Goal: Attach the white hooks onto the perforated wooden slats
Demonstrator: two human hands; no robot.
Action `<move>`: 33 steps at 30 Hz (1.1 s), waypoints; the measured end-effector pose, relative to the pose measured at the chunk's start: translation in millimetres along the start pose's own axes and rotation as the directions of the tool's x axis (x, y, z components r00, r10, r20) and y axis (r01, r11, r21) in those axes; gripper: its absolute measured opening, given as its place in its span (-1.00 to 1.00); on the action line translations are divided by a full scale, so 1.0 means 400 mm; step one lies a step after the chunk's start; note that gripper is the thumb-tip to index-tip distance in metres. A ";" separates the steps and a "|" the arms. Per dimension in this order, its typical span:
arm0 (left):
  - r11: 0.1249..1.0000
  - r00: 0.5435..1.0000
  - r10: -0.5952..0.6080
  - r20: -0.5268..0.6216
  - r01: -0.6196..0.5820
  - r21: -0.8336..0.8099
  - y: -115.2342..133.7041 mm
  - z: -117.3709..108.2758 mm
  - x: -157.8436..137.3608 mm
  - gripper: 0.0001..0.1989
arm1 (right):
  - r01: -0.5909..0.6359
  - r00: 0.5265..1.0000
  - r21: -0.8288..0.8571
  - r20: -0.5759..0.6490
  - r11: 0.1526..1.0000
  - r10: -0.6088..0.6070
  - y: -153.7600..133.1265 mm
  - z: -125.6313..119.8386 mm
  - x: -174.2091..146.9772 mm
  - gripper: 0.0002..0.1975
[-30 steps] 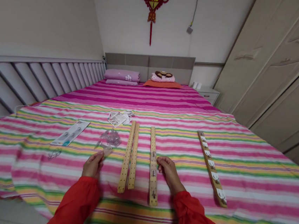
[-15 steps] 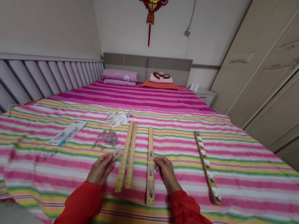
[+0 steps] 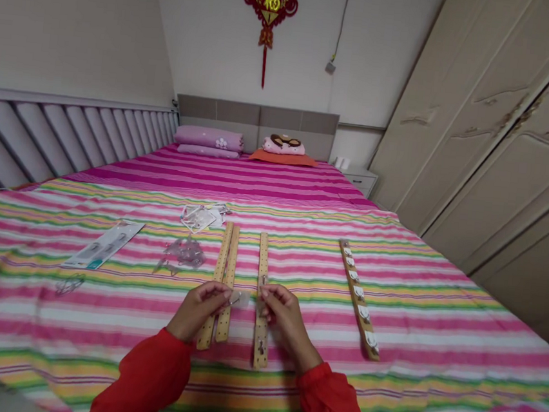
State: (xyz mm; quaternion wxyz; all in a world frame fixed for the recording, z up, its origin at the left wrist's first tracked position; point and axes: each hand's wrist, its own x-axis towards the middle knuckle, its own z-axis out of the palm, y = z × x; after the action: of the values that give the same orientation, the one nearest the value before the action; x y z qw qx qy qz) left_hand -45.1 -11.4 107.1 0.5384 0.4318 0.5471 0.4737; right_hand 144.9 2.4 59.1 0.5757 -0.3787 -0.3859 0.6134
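My left hand point(image 3: 202, 309) pinches a small clear square piece with a metal hook point(image 3: 241, 299), which looks like a clear adhesive hook. It is held over the right-hand strip of a pair of wooden strips point(image 3: 223, 318) with rows of holes. My right hand point(image 3: 283, 317) has its thumb and fingers pinched together at the right edge of a single wooden strip point(image 3: 260, 353). Metal hooks sit on the near half of that strip; the fingers partly cover it. Whatever the right fingertips grip, if anything, is hidden.
A pile of clear purplish hook pieces point(image 3: 185, 252) lies left of the strips, with clear packets point(image 3: 200, 217) behind. Farther left are a hook card point(image 3: 105, 245) and thin metal rings point(image 3: 69, 283). A strip with white discs point(image 3: 359, 298) lies right, on the striped bedsheet point(image 3: 425, 350).
My left hand has moved right, carrying the clear hook across the paired strips. My right hand has shifted left onto the single strip. The whole view has turned slightly right.
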 end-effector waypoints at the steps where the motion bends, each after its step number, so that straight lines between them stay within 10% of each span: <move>1: 0.999 0.999 0.041 0.015 -0.041 0.017 0.003 0.011 -0.003 -0.65 | -0.006 1.000 0.002 0.014 1.000 0.006 -0.008 0.007 -0.007 -0.74; 9: 0.858 0.888 0.448 0.102 -0.459 0.229 0.049 0.082 -0.065 -0.90 | 0.040 0.998 0.059 0.040 0.997 -0.043 -0.022 0.014 -0.048 -0.76; 19: 0.987 0.990 0.136 -0.032 -0.139 -0.080 0.009 0.111 0.025 -0.60 | 0.005 1.000 0.101 -0.025 0.995 -0.002 -0.026 0.018 -0.026 -0.73; 33: 0.990 0.994 0.111 0.017 -0.109 -0.088 0.012 0.188 0.282 -0.61 | 0.028 0.991 -0.083 -0.130 0.996 -0.039 -0.041 -0.043 0.193 -0.76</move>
State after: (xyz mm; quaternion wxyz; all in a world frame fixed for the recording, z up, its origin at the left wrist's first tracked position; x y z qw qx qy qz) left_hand 24.3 104.4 93.7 0.5356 0.4425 0.4956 0.5213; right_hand 163.5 80.9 65.1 0.5942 -0.4347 -0.3782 0.5612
